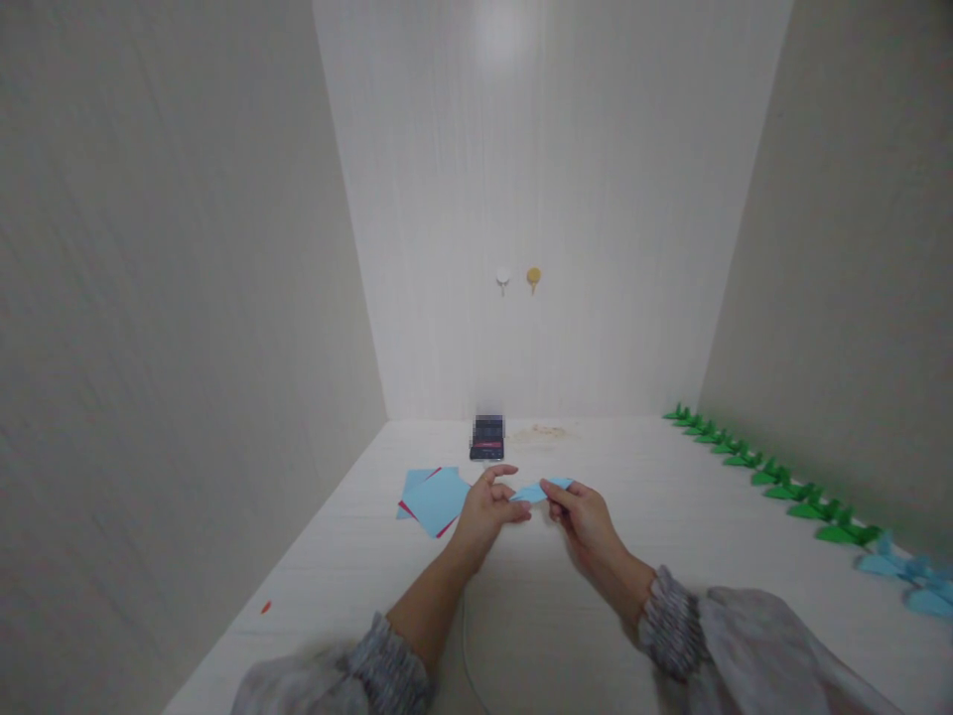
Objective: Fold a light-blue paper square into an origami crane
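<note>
R hand (588, 516) has a firm-looking pinch: thumb on top, fingers curled under, gripping the R part of the folded blue paper (537, 492). L hand (487, 511) is half curled, index finger up & off the paper, thumb + another finger at its L tip; can't tell if they're pinching or just touching. So the paper's between the 2 hands, apparently held up off the bench (596, 665).

Just L of the L hand, partly hidden by it: loose sheets (439, 500), blue w/ red edges showing, overlapping at odd angles. Phone (487, 439) just beyond the L hand; cable (466, 636) on the near side, by the L forearm. Well R of the R hand: a row of green folded pieces (778, 487), w/ light-blue pieces (885, 558) at its near end. Small orange scrap (266, 607) well L of the L hand, toward the body.

Risks, my guess: w/ both hands working in mid-air, a crease could go crooked for lack of firm backing. If the L tip's only lightly held, it could slip & layers spread. Too hard an R pinch might crumple the thin paper. L wrist's so near the sheets that a sideways sweep could scatter them; forearm could also snag the cable & tug it.
</note>
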A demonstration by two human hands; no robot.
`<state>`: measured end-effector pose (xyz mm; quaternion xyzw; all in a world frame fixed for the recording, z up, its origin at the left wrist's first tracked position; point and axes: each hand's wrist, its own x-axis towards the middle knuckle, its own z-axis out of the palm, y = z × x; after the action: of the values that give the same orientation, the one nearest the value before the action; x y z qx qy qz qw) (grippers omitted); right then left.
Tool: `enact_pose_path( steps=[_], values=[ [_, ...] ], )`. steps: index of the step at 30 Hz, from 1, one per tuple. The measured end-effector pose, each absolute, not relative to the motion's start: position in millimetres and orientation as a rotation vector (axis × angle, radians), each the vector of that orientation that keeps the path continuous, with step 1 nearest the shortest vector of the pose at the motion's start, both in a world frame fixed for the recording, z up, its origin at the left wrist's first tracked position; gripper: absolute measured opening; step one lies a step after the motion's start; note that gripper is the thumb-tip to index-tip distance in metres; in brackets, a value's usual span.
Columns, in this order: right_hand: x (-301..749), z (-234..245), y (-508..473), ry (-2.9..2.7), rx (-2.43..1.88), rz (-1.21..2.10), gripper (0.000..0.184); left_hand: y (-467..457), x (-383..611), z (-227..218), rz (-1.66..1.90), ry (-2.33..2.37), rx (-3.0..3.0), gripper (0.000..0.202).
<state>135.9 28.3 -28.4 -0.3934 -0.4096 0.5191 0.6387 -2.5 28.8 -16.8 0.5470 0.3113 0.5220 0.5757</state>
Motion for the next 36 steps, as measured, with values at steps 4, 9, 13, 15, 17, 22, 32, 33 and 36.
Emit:
enact_pose_path(
  steps=[4,9,13,15,17,22,32,33,36],
  values=[
    [135,-26,27,-0.924,-0.876,1.214,0.022,28,-3,-15,1.23,0.709,1.284,0.056],
    [138,-28,28,-0.971,-0.879,1.174,0.023,28,-1,-15,1.168,0.816,1.245,0.055],
    [135,-29,26,-1.045,-0.888,1.189,0.022,28,1,-17,1.149,0.829,1.246,0.055],
    [134,-28,24,-1.069,-0.904,1.188,0.022,28,0,-17,1.155,0.802,1.264,0.058],
    [133,-28,23,-1.08,-0.92,1.179,0.022,27,0,-17,1.172,0.784,1.268,0.061],
    [134,-25,23,-1.097,-0.94,1.168,0.024,25,-1,-15,1.169,0.759,1.263,0.06],
    [129,-17,17,-1.169,-0.839,1.222,0.029,27,2,-17,1.262,0.732,1.236,0.039],
    [128,-16,16,-1.172,-0.819,1.225,0.029,27,2,-16,1.292,0.741,1.215,0.038],
    [126,-15,13,-1.214,-0.829,1.182,0.026,28,2,-15,1.331,0.757,1.186,0.032]
  ],
)
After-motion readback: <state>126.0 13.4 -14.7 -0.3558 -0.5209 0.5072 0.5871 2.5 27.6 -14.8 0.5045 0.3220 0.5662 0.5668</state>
